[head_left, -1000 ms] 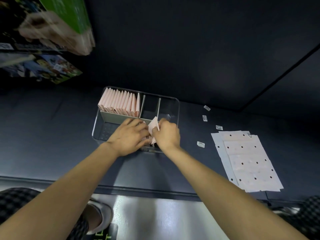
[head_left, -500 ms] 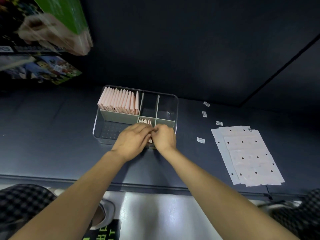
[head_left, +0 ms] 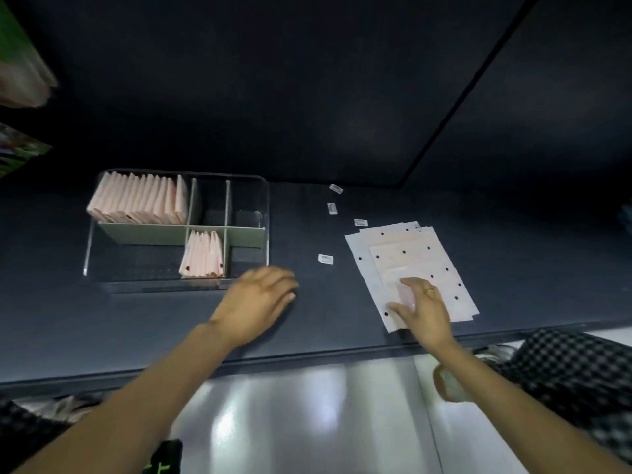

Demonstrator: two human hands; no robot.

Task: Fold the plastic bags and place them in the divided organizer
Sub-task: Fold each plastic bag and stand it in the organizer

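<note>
The right hand (head_left: pixel 422 311) is lying with fingers spread and fairly straight on the near corner of the flat plastic bags (head_left: pixel 410 265) stacked on the desk (head_left: pixel 307 323), probably to slide off the top sheet for folding. The left hand (head_left: pixel 260 302) is hovering relaxed and holding nothing, just in front of the divided organizer (head_left: pixel 265 206). A full row of folded bags (head_left: pixel 136 200) is standing in its far left compartment, a shorter row (head_left: pixel 202 254) is filling a near middle one, and the others are looking bare.
</note>
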